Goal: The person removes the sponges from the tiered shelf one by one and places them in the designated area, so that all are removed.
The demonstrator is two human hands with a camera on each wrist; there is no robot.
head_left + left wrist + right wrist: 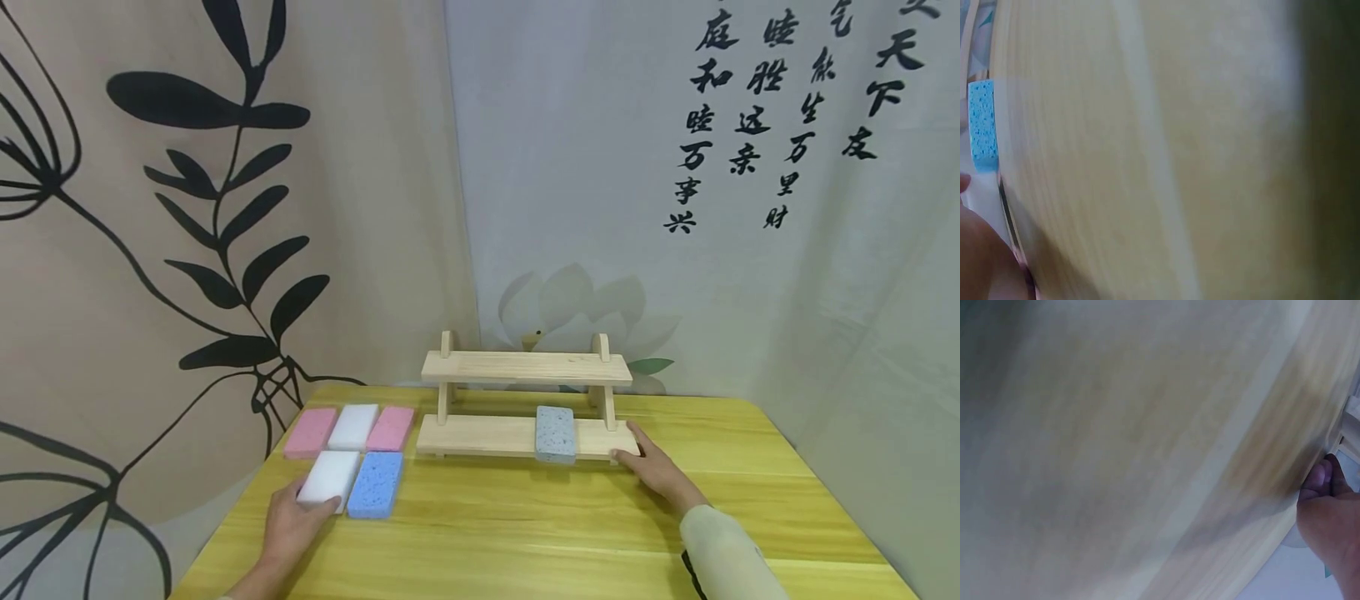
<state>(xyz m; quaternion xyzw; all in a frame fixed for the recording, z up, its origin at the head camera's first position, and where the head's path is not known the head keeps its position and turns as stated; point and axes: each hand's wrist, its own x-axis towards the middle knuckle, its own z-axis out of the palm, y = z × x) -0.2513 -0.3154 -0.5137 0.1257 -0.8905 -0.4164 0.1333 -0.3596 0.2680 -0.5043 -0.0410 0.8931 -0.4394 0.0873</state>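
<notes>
At the front left of the table, my left hand (291, 523) holds a white sponge (330, 478) between thumb and fingers. A blue sponge (376, 485) lies just right of it; the left wrist view shows this blue sponge (984, 125) at its left edge. My right hand (658, 468) grips the right end of the lower board of a two-tier wooden shelf (480, 435), thumb at the front edge. On that lower board a grey speckled sponge (556, 434) lies right of the middle, jutting over the front edge. In the right wrist view, the right hand (1329, 506) shows with curled fingers.
Behind the held sponge lie a pink sponge (311, 432), a second white sponge (353, 427) and another pink sponge (391, 428) in a row. The shelf's upper board (525, 367) stands near the table's back edge. Printed curtains (375, 208) hang behind the wooden table (495, 533).
</notes>
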